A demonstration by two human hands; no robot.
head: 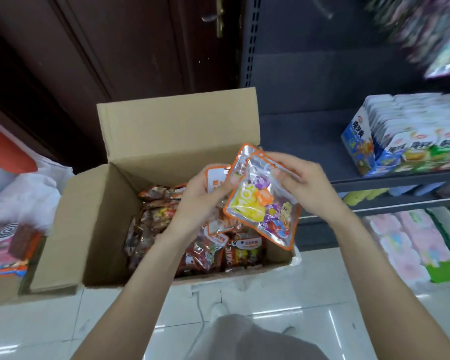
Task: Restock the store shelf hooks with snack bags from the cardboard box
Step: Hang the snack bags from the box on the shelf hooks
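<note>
An open cardboard box stands on the tiled floor, filled with several red and brown snack bags. Above its right side I hold a small stack of orange-edged clear candy bags. My left hand grips the stack's left edge, with more orange bags behind its fingers. My right hand pinches the top of the front bag. The shelf hooks are blurred at the upper right and hard to make out.
A dark metal shelf runs along the right, holding a blue carton of packets, with pink and green packs lower down. A dark wooden door stands behind the box. White plastic bags and colourful goods lie at the left.
</note>
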